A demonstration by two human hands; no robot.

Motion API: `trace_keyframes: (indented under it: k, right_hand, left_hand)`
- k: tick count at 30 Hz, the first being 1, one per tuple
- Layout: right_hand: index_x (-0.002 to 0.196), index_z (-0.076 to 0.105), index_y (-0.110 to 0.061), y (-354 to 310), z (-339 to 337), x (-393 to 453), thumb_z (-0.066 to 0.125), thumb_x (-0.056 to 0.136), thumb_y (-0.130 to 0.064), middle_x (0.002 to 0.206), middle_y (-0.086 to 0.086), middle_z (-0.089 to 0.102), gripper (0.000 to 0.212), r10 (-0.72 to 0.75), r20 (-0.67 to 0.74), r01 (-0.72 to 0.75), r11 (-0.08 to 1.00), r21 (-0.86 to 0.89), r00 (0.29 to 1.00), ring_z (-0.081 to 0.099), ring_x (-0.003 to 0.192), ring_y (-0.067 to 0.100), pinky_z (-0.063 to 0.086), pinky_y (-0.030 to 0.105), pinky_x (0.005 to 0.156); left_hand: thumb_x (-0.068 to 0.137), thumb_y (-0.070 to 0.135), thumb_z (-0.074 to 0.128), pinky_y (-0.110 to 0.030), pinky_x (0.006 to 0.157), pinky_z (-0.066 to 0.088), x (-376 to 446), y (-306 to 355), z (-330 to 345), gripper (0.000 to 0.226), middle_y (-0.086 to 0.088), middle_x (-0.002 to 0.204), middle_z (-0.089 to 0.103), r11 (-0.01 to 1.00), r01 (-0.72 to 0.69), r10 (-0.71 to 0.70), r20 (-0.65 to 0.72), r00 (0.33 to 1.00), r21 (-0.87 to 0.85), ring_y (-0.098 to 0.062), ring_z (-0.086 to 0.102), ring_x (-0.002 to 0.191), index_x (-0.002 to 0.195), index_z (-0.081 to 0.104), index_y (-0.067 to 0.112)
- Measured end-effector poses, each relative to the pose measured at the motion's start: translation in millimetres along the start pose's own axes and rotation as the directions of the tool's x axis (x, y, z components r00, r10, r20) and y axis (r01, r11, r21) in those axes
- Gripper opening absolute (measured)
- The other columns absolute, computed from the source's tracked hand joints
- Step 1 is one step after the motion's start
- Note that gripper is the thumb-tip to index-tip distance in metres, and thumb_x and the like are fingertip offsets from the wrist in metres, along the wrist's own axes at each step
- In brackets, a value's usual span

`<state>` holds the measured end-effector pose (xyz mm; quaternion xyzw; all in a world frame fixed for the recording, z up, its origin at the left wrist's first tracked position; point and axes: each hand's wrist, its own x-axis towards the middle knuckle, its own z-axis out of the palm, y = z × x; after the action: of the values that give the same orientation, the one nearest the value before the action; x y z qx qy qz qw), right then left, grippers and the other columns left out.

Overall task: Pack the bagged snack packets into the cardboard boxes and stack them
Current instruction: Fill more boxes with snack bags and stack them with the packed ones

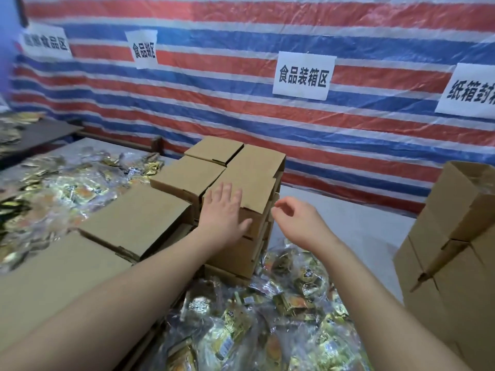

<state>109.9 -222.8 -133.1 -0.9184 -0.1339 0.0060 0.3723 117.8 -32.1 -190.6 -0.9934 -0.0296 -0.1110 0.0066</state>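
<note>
A stack of shut cardboard boxes point(254, 172) stands in the middle of the table. My left hand point(223, 212) lies flat with straight fingers on the near corner of the top box. My right hand point(297, 218) hovers just right of the stack, fingers loosely curled, holding nothing. Clear bags of gold snack packets point(267, 317) lie heaped in front of the stack, below my forearms. More shut boxes point(139, 218) lie lower to the left.
Loose snack packets point(67, 188) cover the left part of the table. A tall stack of cardboard boxes point(455, 236) stands at the right edge. A striped tarpaulin wall with paper signs point(302, 76) closes the back. Grey table surface point(348, 215) shows right of the middle stack.
</note>
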Motion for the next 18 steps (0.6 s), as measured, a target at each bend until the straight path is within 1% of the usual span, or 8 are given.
trace_keyframes:
  k: [1, 3, 6, 9, 11, 12, 15, 18]
  right_hand:
    - [0.126, 0.061, -0.023, -3, 6, 2, 0.053, 0.098, -0.04, 0.119, -0.005, 0.062, 0.034, 0.001, 0.021, -0.001, 1.0, 0.006, 1.0, 0.054, 0.102, 0.011, 0.039, 0.019, 0.071]
    - [0.132, 0.058, -0.022, -7, 15, 5, 0.053, 0.098, -0.038, 0.126, -0.003, 0.061, 0.038, 0.008, 0.055, -0.009, 1.0, 0.022, 0.998, 0.054, 0.104, 0.011, 0.039, 0.019, 0.073]
    - [0.135, 0.055, -0.021, -9, 23, 8, 0.053, 0.098, -0.037, 0.127, -0.001, 0.06, 0.04, 0.01, 0.08, -0.011, 1.0, 0.011, 0.997, 0.053, 0.102, 0.01, 0.037, 0.017, 0.07]
    - [0.124, 0.059, -0.026, -4, 23, 8, 0.054, 0.097, -0.037, 0.113, -0.007, 0.062, 0.029, 0.018, 0.073, -0.017, 1.0, -0.009, 0.997, 0.056, 0.092, 0.006, 0.037, 0.015, 0.066]
    - [0.113, 0.058, -0.031, 0, 20, 8, 0.054, 0.097, -0.038, 0.097, -0.015, 0.059, 0.018, 0.035, 0.057, -0.034, 0.999, -0.022, 0.998, 0.053, 0.083, -0.003, 0.036, 0.013, 0.06]
    - [0.113, 0.058, -0.031, 2, 17, 9, 0.054, 0.097, -0.038, 0.093, -0.018, 0.057, 0.018, 0.042, 0.05, -0.041, 0.999, -0.023, 0.998, 0.052, 0.08, -0.005, 0.035, 0.012, 0.059]
    - [0.119, 0.061, -0.027, 6, 9, 10, 0.055, 0.095, -0.037, 0.101, -0.011, 0.06, 0.026, 0.047, 0.019, -0.047, 0.999, -0.016, 0.999, 0.054, 0.085, -0.001, 0.037, 0.014, 0.063]
    - [0.122, 0.061, -0.025, 8, 2, 10, 0.055, 0.096, -0.037, 0.106, -0.008, 0.058, 0.03, 0.063, 0.0, -0.063, 0.998, -0.013, 0.998, 0.057, 0.097, 0.01, 0.041, 0.024, 0.077]
  left_hand:
    - [0.092, 0.071, 0.037, -0.052, 0.122, 0.001, 0, -4, 2, 0.09, -0.013, 0.167, 0.005, 1.0, 0.008, -0.009, 0.014, 1.0, 0.01, -0.033, 0.001, 0.154, 0.159, 0.003, 0.02]
    - [0.091, 0.075, 0.033, -0.052, 0.121, 0.0, 2, -6, 7, 0.093, -0.013, 0.167, 0.003, 1.0, 0.009, -0.009, 0.046, 0.999, 0.013, -0.033, 0.0, 0.154, 0.159, 0.0, 0.021]
    - [0.089, 0.075, 0.035, -0.054, 0.121, 0.002, 12, 6, 17, 0.097, -0.015, 0.166, 0.001, 1.0, -0.025, 0.025, 0.093, 0.995, 0.003, -0.035, 0.0, 0.153, 0.159, -0.006, 0.02]
    - [0.092, 0.062, 0.042, -0.057, 0.12, 0.005, 26, 29, 26, 0.094, -0.017, 0.166, -0.002, 0.999, -0.042, 0.043, 0.118, 0.992, -0.011, -0.039, -0.001, 0.153, 0.158, -0.01, 0.019]
    - [0.093, 0.055, 0.041, -0.059, 0.12, 0.006, 32, 42, 30, 0.09, -0.018, 0.166, -0.001, 0.998, -0.059, 0.059, 0.121, 0.991, -0.007, -0.04, 0.0, 0.152, 0.158, -0.008, 0.017]
    - [0.094, 0.054, 0.04, -0.059, 0.119, 0.006, 32, 47, 32, 0.087, -0.018, 0.166, 0.001, 0.998, -0.069, 0.068, 0.116, 0.991, 0.003, -0.04, 0.001, 0.152, 0.159, -0.005, 0.017]
    - [0.096, 0.048, 0.038, -0.058, 0.119, 0.011, 33, 57, 36, 0.078, -0.017, 0.164, 0.013, 0.997, -0.07, 0.067, 0.083, 0.994, 0.03, -0.038, 0.01, 0.151, 0.159, 0.005, 0.014]
    - [0.095, 0.037, 0.048, -0.056, 0.119, 0.015, 33, 60, 36, 0.076, -0.015, 0.16, 0.023, 0.997, -0.058, 0.053, 0.076, 0.996, 0.058, -0.037, 0.017, 0.149, 0.157, 0.012, 0.012]
